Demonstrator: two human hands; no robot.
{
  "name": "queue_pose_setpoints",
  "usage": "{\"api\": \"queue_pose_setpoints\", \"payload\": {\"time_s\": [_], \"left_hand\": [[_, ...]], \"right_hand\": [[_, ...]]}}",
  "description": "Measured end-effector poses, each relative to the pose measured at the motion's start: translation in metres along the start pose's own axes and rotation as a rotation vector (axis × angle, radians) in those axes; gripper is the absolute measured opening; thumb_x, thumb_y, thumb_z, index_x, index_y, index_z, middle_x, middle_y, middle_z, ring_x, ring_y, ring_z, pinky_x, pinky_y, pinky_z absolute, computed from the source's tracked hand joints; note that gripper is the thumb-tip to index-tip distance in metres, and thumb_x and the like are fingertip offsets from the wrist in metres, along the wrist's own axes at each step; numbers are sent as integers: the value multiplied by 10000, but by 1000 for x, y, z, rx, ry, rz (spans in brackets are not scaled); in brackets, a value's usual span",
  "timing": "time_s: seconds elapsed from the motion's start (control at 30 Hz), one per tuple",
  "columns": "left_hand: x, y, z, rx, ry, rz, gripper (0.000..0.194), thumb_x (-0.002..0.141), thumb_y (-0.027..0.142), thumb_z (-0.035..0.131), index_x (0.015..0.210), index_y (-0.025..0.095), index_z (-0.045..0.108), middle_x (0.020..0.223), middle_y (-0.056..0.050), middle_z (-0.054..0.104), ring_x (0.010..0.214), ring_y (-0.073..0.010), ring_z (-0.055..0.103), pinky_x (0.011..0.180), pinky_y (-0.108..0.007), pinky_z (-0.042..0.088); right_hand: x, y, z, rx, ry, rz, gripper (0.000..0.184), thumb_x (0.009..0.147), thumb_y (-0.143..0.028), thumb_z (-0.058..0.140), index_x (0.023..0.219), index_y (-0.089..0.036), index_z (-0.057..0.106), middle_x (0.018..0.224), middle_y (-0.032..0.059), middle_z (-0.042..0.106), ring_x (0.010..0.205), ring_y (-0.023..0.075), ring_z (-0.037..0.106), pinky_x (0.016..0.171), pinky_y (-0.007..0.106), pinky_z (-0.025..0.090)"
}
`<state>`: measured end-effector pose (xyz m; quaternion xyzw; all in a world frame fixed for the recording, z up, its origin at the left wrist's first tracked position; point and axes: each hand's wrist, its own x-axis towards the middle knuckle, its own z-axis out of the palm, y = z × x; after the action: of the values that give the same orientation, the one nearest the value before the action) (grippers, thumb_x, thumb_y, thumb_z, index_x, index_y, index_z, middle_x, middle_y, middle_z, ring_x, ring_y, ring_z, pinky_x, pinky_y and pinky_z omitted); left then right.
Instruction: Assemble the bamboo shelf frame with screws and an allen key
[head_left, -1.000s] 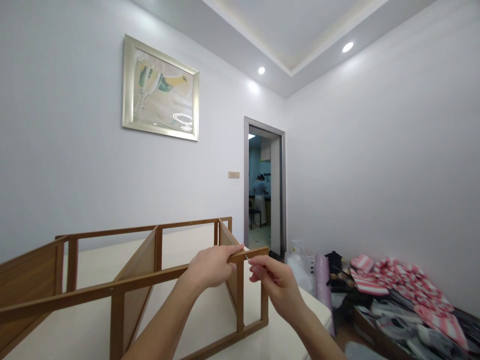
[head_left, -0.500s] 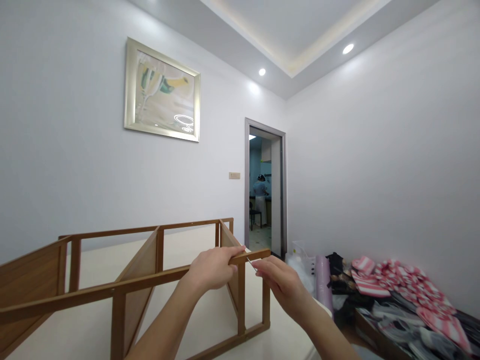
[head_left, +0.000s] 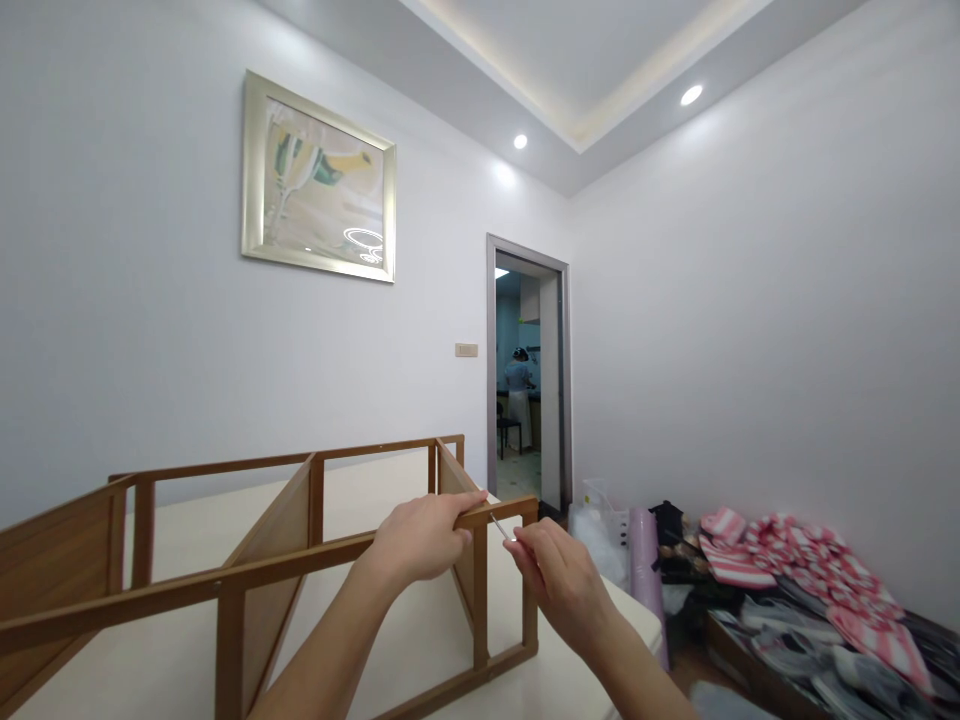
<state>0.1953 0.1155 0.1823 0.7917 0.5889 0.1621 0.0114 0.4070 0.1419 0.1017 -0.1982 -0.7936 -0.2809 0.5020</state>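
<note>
A brown wooden shelf frame (head_left: 270,560) lies on its side on a white table (head_left: 390,640). My left hand (head_left: 424,535) is closed round the frame's near top rail, close to its right end. My right hand (head_left: 559,575) is just right of it, fingers pinched on a thin metal tool (head_left: 499,526), apparently a small hex key. The tool's tip points up-left at the rail's end, right by my left fingertips.
A framed picture (head_left: 319,180) hangs on the left wall. Beyond an open doorway (head_left: 525,375) a person (head_left: 519,400) stands far off, back turned. A pile of red-striped and dark cloths (head_left: 795,590), a purple roll (head_left: 645,570) and a plastic bag (head_left: 600,520) lie at right.
My right hand has shifted slightly, turning the thin tool at the rail's end; its wrist dropped and came back up. My left hand has kept its grip on the rail.
</note>
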Motion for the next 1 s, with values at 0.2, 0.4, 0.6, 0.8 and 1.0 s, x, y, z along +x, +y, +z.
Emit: {"api": "queue_pose_setpoints", "payload": {"time_s": [0.2,0.4,0.6,0.8,1.0], "left_hand": [[-1,0,0,12,-4,-8,609,821,317,461,1406,486,471,1234,5,706,1109,-288,655,874,-402,495],[-2,1,-2,24,-10,-16,597,829,338,457,1408,483,470,1244,19,702,1103,-275,659,879,-386,497],[-3,5,-4,58,-13,-19,595,834,349,460,1418,461,470,1285,8,686,1143,-281,645,910,-389,496],[-3,5,-4,35,-16,-15,595,837,344,449,1420,459,467,1253,1,703,1129,-293,652,884,-410,508],[-3,4,-3,34,-6,-10,605,828,325,460,1416,469,468,1253,13,703,1128,-285,654,887,-401,507]], "right_hand": [[-3,-10,8,-93,68,44,111,988,-163,520,878,-182,523,668,4,564,576,132,513,551,267,387],[-1,-24,15,-157,146,162,274,1014,-237,477,741,-209,478,570,-32,506,478,113,470,500,259,331],[5,-46,21,114,147,583,383,1012,-341,459,649,-237,394,496,-76,418,402,92,387,421,220,290],[8,-45,11,292,155,719,295,959,-416,543,756,-207,587,580,-28,538,504,131,512,466,230,406],[5,-34,10,468,126,589,181,972,-292,534,994,-205,690,797,37,692,543,127,596,504,233,503]]}}
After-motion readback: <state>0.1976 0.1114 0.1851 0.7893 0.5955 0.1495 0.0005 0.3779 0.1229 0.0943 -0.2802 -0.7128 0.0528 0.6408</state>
